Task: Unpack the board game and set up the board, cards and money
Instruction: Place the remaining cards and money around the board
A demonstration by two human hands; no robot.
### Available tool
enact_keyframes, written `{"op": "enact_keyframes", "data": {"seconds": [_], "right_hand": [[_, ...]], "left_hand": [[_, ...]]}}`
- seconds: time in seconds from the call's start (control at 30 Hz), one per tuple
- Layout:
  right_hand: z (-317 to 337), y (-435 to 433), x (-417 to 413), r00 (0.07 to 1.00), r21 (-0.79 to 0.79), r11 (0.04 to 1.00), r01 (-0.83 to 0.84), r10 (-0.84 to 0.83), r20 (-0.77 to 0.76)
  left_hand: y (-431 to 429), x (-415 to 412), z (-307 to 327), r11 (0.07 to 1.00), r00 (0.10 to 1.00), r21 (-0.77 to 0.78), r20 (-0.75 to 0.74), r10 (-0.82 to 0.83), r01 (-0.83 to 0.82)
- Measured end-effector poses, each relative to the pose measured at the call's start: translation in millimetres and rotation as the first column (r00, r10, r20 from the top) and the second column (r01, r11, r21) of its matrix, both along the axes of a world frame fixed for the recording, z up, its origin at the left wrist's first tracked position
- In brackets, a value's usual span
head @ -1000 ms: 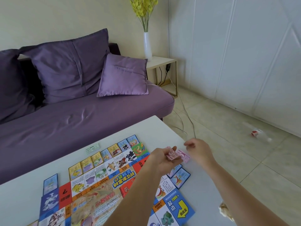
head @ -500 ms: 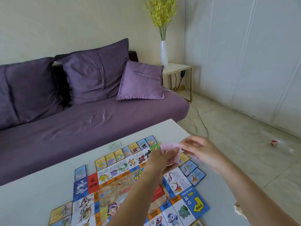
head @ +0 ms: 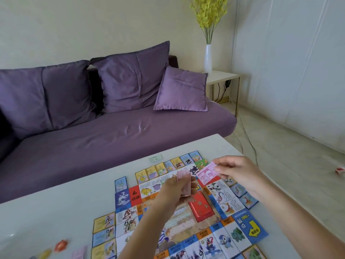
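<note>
The colourful game board [head: 240,232] lies open on the white table [head: 56,212], with property cards laid along its edges. A red card deck [head: 200,209] sits near the board's middle. My left hand [head: 173,191] grips a small stack of pink money notes [head: 183,182] above the board. My right hand [head: 239,174] pinches a single pink note [head: 207,174] just right of the stack. A green note [head: 155,158] lies alone on the table beyond the board.
A purple sofa [head: 115,139] with cushions stands behind the table. Small red and yellow game pieces [head: 60,245] and pink notes [head: 79,254] lie at the table's lower left. A side table with a white vase [head: 208,58] is at the right, cables trailing on the floor.
The view has tilted down and left, showing more of the board. My right hand has drawn one pink note off the stack and holds it apart, to the right.
</note>
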State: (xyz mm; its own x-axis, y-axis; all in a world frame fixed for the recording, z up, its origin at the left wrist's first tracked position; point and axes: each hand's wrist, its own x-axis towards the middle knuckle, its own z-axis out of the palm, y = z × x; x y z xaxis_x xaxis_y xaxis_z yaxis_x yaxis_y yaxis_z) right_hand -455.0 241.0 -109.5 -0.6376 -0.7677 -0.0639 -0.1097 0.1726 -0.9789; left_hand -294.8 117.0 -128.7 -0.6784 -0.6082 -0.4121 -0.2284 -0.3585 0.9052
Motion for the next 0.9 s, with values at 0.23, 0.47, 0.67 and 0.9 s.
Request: {"op": "enact_keyframes", "data": {"seconds": [0.23,0.47,0.67,0.9], "right_hand": [[-9.9,-53.3,4.8,0.986,0.047,0.998,-0.035,0.027,0.165],[-13.8,-151.1,-7.1,1.0,0.12,0.993,0.019,-0.019,0.001],[-33.1,-226.9,-20.9,0.995,0.256,0.967,0.013,0.013,-0.101],[-68.7,-287.3,-15.3,0.993,0.437,0.899,0.003,0.049,-0.106]], "left_hand": [[-55.2,28.1,3.3,0.962,0.97,0.15,-0.056,0.237,-0.226],[-137.4,31.2,-2.6,0.904,0.905,0.11,-0.06,0.421,-0.413],[-193.8,12.5,-23.0,0.879,0.883,0.103,-0.012,0.469,-0.466],[-219.1,-3.7,-45.6,0.886,0.904,0.178,0.054,0.425,-0.428]]}}
